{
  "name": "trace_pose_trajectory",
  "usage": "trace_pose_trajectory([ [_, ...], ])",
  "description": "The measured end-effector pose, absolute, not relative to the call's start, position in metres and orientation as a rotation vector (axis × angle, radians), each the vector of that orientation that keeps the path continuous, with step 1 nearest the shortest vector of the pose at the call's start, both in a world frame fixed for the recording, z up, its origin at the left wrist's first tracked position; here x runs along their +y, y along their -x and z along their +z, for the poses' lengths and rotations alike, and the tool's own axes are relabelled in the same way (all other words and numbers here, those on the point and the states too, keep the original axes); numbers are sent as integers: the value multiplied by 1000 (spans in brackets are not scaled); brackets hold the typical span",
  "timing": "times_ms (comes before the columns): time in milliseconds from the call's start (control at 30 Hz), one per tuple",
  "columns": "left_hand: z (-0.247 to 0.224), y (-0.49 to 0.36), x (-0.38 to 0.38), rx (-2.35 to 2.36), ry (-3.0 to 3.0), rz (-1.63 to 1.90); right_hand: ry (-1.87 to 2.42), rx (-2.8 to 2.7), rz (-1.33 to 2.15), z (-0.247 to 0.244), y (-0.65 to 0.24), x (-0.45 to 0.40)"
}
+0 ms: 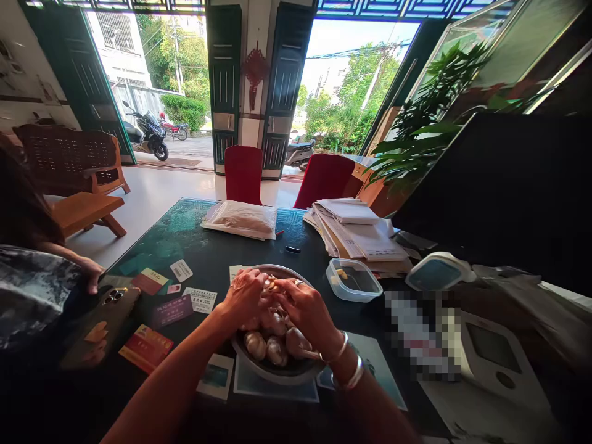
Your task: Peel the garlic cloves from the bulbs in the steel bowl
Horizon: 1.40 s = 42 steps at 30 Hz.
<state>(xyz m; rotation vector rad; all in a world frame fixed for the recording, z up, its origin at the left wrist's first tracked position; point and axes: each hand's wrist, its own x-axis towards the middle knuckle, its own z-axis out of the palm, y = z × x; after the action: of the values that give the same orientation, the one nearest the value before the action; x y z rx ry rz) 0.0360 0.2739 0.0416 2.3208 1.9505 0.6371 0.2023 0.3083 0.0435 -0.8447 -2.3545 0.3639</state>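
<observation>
My left hand and my right hand meet above a grey bowl, their fingers closed around a pale garlic clove. The bowl holds several whole garlic bulbs, and it rests on printed cards on a dark glass-topped table. Silver bangles circle my right wrist. A small clear plastic tub with a few garlic pieces stands to the right of my right hand, not touching it.
A phone in a brown case and scattered cards lie left of the bowl, near another person's hand. A paper stack, a plastic bag and a white electronic device also occupy the table.
</observation>
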Motion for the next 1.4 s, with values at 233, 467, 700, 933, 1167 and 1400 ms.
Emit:
trace_pose_trajectory([
  [233,45,-37,274,1932,-2333,647,844,-2381,251,43,-199,306],
  [467,43,-35,277,1882,-2283,714,833,-2415,53,39,-197,305],
  [700,44,-35,277,1777,-2269,782,841,-2405,-37,36,-198,308],
  [933,45,-32,278,1787,-2238,758,980,-2188,426,43,-207,324],
  [1167,51,-24,274,1888,-2263,661,986,-1854,693,41,-213,335],
  [1400,58,-23,273,1654,-2221,851,913,-1603,1296,50,-207,320],
])
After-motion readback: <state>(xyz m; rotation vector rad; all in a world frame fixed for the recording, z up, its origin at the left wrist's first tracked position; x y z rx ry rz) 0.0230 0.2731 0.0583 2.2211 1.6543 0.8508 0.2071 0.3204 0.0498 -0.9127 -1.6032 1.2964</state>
